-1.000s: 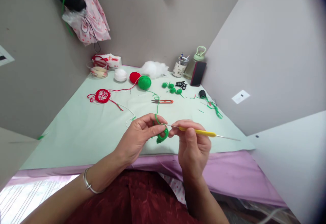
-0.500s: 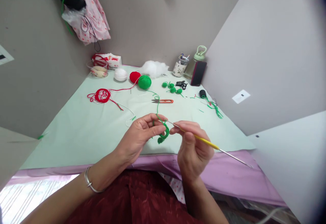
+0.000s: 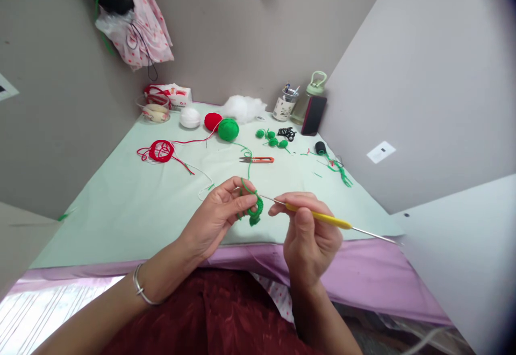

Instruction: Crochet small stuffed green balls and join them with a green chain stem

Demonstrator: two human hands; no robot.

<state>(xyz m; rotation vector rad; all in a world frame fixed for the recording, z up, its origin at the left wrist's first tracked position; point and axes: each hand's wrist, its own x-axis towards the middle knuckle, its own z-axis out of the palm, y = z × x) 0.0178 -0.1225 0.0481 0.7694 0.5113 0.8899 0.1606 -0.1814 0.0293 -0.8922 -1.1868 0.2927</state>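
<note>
Pinched between the thumb and fingers of my left hand (image 3: 220,210) is a small curled green crochet piece (image 3: 255,212). Green yarn loops over the fingers of that hand and runs back towards a green yarn ball (image 3: 228,129). My right hand (image 3: 310,231) is closed around the yellow grip of a crochet hook (image 3: 332,221). The hook's thin metal tip points left and meets the upper edge of the green piece; whether it is inside a stitch is too small to tell. Orange thread snips (image 3: 258,160) lie beyond my hands.
A red yarn ball (image 3: 212,122), white yarn ball (image 3: 190,118) and white stuffing (image 3: 244,108) sit at the back. Red yarn (image 3: 161,151) lies left. Several small green pieces (image 3: 273,142), a black hair clip (image 3: 286,133), a phone (image 3: 314,115) and a bottle (image 3: 306,102) are right.
The green piece has turned and shifted slightly left in my left hand. My right hand has moved a little right, and the hook now lies flatter.
</note>
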